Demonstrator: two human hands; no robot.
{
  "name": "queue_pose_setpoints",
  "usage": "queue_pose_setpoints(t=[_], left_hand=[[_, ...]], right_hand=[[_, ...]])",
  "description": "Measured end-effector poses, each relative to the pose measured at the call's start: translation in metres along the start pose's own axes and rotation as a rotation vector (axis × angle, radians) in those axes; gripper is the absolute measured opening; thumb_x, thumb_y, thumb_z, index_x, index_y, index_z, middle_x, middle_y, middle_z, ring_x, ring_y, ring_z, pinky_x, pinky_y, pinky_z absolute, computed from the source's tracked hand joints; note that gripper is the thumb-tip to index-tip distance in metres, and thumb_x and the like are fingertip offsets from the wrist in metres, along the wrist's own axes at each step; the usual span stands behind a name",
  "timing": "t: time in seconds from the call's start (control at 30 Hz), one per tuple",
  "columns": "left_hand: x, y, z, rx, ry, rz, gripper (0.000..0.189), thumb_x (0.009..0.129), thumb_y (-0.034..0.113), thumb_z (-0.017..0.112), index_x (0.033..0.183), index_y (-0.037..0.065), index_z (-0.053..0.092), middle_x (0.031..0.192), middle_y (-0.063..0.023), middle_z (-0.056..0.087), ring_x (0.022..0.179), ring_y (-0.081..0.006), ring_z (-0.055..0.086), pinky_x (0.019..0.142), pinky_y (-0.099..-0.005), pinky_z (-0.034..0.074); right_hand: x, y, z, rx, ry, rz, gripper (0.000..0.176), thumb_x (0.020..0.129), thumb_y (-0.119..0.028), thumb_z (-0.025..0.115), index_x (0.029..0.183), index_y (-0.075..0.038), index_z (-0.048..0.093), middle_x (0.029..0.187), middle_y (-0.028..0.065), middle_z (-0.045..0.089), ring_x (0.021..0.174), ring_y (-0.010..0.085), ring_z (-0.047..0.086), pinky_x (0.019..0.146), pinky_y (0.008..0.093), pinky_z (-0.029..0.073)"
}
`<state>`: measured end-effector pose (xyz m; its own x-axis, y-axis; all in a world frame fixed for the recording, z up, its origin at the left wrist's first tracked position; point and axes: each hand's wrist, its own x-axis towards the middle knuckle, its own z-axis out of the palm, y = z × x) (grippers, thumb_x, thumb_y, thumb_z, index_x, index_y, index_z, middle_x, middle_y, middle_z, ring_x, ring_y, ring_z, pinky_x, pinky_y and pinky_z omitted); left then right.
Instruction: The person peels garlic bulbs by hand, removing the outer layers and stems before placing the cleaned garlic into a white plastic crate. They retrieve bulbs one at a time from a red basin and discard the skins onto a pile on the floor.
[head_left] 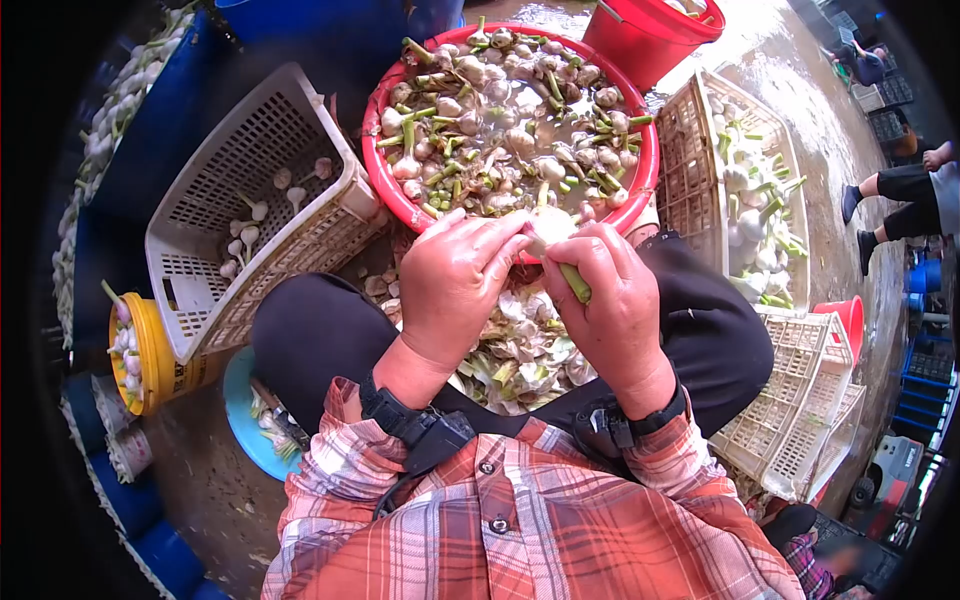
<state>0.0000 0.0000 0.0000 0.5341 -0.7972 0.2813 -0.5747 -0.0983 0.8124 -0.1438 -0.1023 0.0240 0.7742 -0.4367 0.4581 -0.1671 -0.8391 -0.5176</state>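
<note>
Both my hands meet at the near rim of a red basin [652,165] full of garlic bulbs in water. A pale garlic bulb [549,228] is between my fingertips, its green stem [575,284] pointing back toward me. My left hand [457,285] pinches the bulb's left side with thumb and fingers. My right hand [608,300] is closed around the bulb and stem from the right. Below my hands, between my knees, lies a heap of garlic skins and stem scraps [525,370].
A white crate [290,225] with a few bulbs stands left, another crate [690,170] of garlic right. A yellow bucket [157,350] and blue basin [240,420] are lower left, a red bucket [650,45] upper right. Another person's legs [905,205] show at far right.
</note>
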Motion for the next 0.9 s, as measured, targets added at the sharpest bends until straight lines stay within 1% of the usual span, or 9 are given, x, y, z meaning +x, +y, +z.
queue_pose_setpoints(t=[0.23,0.3,0.33,0.43,0.57,0.67,0.73,0.83,0.9], left_hand=[[0.004,-0.018,0.003,0.325,0.110,0.323,0.014,0.086,0.014,0.069,0.095,0.004,0.070,0.083,-0.0080,0.068,0.075,-0.0268,0.066,0.075,-0.0359,0.053],[0.004,-0.021,-0.003,-0.149,-0.007,-0.236,0.009,0.092,0.010,0.066,0.092,0.001,0.067,0.082,-0.0054,0.069,0.073,-0.0130,0.066,0.070,-0.0276,0.053],[0.005,-0.028,-0.007,-0.167,0.040,-0.267,0.010,0.093,0.010,0.064,0.093,0.000,0.065,0.081,-0.0011,0.066,0.072,-0.0062,0.062,0.066,-0.0248,0.050],[0.003,-0.030,-0.024,0.220,-0.021,-0.152,0.011,0.087,0.016,0.066,0.089,0.005,0.066,0.075,-0.0078,0.065,0.067,-0.0209,0.065,0.064,-0.0341,0.051],[-0.026,-0.059,-0.011,0.590,-0.550,-0.136,0.016,0.079,0.022,0.068,0.089,0.010,0.067,0.083,-0.0105,0.067,0.077,-0.0325,0.066,0.069,-0.0459,0.052],[-0.021,-0.037,-0.011,0.392,-0.507,0.018,0.033,0.080,0.024,0.075,0.109,0.010,0.067,0.094,-0.0091,0.070,0.079,-0.0274,0.069,0.074,-0.0403,0.054],[-0.014,-0.017,-0.007,-0.287,-0.305,-0.288,0.051,0.084,0.022,0.079,0.130,0.011,0.060,0.109,-0.0086,0.070,0.085,-0.0196,0.069,0.081,-0.0342,0.055],[-0.003,-0.021,-0.006,-0.444,-0.223,-0.252,0.052,0.089,0.019,0.076,0.137,0.012,0.058,0.113,-0.0094,0.070,0.090,-0.0152,0.068,0.085,-0.0315,0.054],[-0.003,-0.029,-0.012,-0.363,-0.220,-0.287,0.033,0.091,0.018,0.071,0.123,0.009,0.067,0.102,-0.0097,0.073,0.084,-0.0155,0.069,0.079,-0.0311,0.055]], right_hand=[[-0.001,0.004,0.005,-0.005,-0.023,-0.039,0.022,0.079,0.001,0.075,0.094,-0.005,0.060,0.087,0.0113,0.060,0.079,0.0316,0.063,0.068,0.0384,0.051],[0.000,0.009,-0.002,0.123,-0.076,-0.073,0.018,0.081,-0.004,0.073,0.093,-0.007,0.061,0.089,0.0101,0.059,0.080,0.0310,0.061,0.069,0.0396,0.050],[0.000,0.010,-0.010,0.136,-0.111,-0.077,0.018,0.080,-0.002,0.074,0.093,-0.007,0.063,0.092,0.0093,0.061,0.083,0.0295,0.063,0.071,0.0384,0.052],[-0.002,0.018,-0.022,0.136,-0.122,-0.115,0.018,0.080,-0.001,0.074,0.095,-0.007,0.065,0.095,0.0088,0.062,0.087,0.0287,0.065,0.075,0.0379,0.053],[-0.006,0.022,-0.034,0.214,-0.033,-0.001,0.023,0.080,0.006,0.073,0.099,-0.007,0.067,0.097,0.0075,0.063,0.094,0.0265,0.065,0.083,0.0333,0.052],[-0.012,0.032,-0.024,0.442,0.016,0.140,0.021,0.081,0.008,0.072,0.097,-0.004,0.068,0.100,0.0073,0.063,0.101,0.0230,0.064,0.087,0.0322,0.051],[-0.008,0.027,-0.014,0.667,0.046,0.334,0.017,0.082,0.007,0.072,0.096,-0.001,0.068,0.101,0.0074,0.063,0.103,0.0202,0.063,0.088,0.0299,0.050],[0.010,0.020,0.001,0.516,-0.041,0.206,0.015,0.082,0.005,0.072,0.095,0.000,0.067,0.100,0.0092,0.063,0.098,0.0208,0.063,0.085,0.0311,0.051],[0.031,0.021,0.016,0.521,0.019,0.172,0.010,0.085,0.000,0.071,0.094,0.000,0.067,0.097,0.0089,0.063,0.093,0.0192,0.064,0.081,0.0298,0.051]])
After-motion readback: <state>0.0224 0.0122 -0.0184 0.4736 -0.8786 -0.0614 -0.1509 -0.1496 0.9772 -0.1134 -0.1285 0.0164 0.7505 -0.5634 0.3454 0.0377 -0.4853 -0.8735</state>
